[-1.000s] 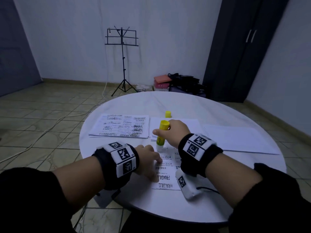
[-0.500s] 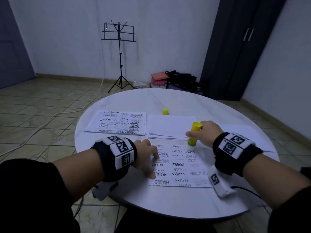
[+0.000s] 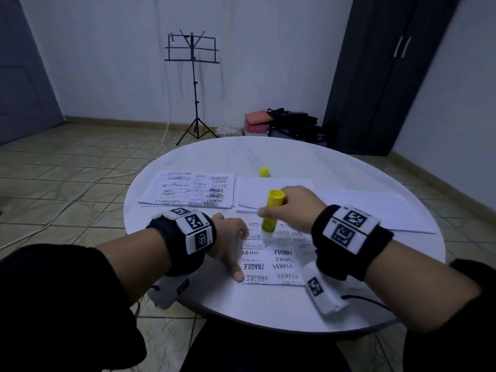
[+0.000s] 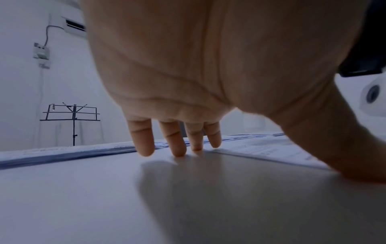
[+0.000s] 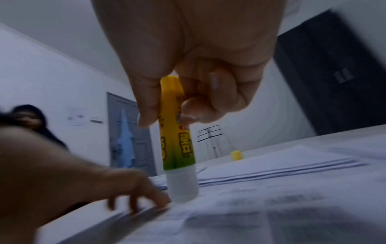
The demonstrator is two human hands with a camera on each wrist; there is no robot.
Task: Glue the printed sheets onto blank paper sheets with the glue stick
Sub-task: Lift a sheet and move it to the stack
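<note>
A printed sheet (image 3: pixel 271 261) with FRAGILE and SAMPLE text lies on the white round table (image 3: pixel 268 299) in front of me. My left hand (image 3: pixel 230 237) presses its left edge with straight, spread fingers (image 4: pixel 144 140). My right hand (image 3: pixel 298 208) grips the yellow-green glue stick (image 3: pixel 271 213) upright, its white tip (image 5: pixel 182 186) down on the sheet's far left part. The glue cap (image 3: pixel 264 171) stands further back. A stack of printed sheets (image 3: pixel 190 193) lies at the back left, a stack of blank sheets (image 3: pixel 255 194) beside it.
More blank paper (image 3: pixel 375 210) lies to the right on the table. A music stand (image 3: pixel 193 84), bags (image 3: pixel 290 122) and a dark wardrobe (image 3: pixel 389 73) are beyond the table. Another person (image 5: pixel 31 122) shows blurred in the right wrist view.
My right hand swept the glue stick from the sheet's left to its right side and is now back at the left. The left hand stayed pressing the sheet.
</note>
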